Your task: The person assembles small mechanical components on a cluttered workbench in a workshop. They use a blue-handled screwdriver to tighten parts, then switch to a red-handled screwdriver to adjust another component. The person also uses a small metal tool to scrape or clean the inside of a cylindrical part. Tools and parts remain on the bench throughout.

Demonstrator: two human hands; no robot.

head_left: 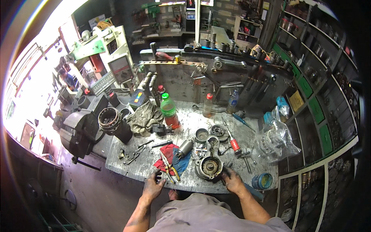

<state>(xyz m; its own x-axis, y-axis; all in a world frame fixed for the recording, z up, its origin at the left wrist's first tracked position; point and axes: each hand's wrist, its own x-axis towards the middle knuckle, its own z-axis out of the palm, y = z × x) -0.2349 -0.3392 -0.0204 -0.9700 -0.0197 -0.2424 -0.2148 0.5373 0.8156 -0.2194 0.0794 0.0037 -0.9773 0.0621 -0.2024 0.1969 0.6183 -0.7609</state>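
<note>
Your right hand (234,182) is at the right side of the round, greasy gear housing (210,167), its fingers partly hidden; you cannot tell from this view whether they grip the rim or just rest against it. The housing sits by the table's (131,164) front edge, right of the middle, its round cavity facing up and its narrow arm pointing toward the back edge.

Your left hand (154,187) hangs just in front of the front edge, fingers loosely curled, with a gap between them and the thumb. Near it, yellow-handled pliers (174,172) lie across a red cloth (164,154). A silver motor cylinder (185,148) lies between that cloth and the housing.

Toward the right edge lies a red-bodied tool (235,146) with a long shaft. A blue jar (262,181) stands at the front right corner, and a green-capped bottle (169,108) stands toward the back edge.
</note>
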